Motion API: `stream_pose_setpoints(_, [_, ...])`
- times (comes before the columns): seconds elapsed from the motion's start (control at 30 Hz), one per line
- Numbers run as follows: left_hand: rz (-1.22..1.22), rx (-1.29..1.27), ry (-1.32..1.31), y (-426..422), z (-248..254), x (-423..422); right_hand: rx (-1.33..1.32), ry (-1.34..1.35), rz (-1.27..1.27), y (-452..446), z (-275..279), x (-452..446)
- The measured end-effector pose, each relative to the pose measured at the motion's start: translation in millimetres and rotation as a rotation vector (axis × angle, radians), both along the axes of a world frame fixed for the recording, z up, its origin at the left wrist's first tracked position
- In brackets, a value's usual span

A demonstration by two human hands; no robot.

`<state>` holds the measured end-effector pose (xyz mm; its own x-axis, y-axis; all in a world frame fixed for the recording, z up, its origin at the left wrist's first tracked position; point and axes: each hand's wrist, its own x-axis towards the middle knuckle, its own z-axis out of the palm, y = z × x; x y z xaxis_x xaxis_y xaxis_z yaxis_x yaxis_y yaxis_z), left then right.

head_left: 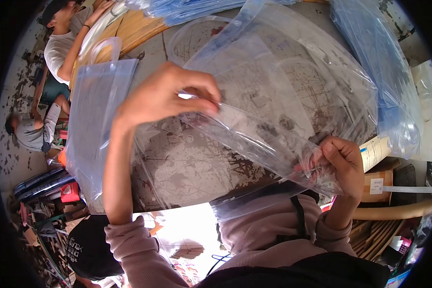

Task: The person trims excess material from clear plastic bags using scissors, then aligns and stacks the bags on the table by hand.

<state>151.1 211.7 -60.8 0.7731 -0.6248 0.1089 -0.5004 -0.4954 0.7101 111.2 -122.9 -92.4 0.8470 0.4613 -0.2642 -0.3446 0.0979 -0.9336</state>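
Note:
A clear plastic bag (259, 139) is stretched between my two hands above the worn grey table (177, 168). My left hand (177, 93) pinches its upper left edge between thumb and fingers. My right hand (338, 161) is closed on the crumpled right end, near the table's front edge. Behind my hands, more clear plastic with a looped handle (197, 29) spreads over the table; where one sheet ends and another begins I cannot tell. At the left lies a bluish clear bag (93, 105) with a looped handle, beside my left forearm.
Stacked bluish plastic (379, 62) lies at the right edge, more (187, 9) at the back. A person (62, 43) works at the far left; another (31, 129) sits beyond. A black cap (93, 247) shows at lower left. A cardboard box (377, 185) stands at right.

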Motion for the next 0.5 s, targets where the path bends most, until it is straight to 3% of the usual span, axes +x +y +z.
stream_pose_setpoints(0.1, [0.145, -0.058, 0.205, 18.8, 12.1, -1.8, -0.054, -0.047, -0.005, 2.2, 1.1, -0.1])
stream_pose_setpoints(0.23, [0.165, 0.086, 0.134, 14.3, 11.7, 0.5, 0.024, -0.015, 0.016, -2.7, -2.2, 0.5])
stream_pose_setpoints(0.5, [0.152, -0.009, 0.195, 13.5, 9.0, -0.3, 0.040, -0.012, -0.009, -0.3, -0.1, -0.2])
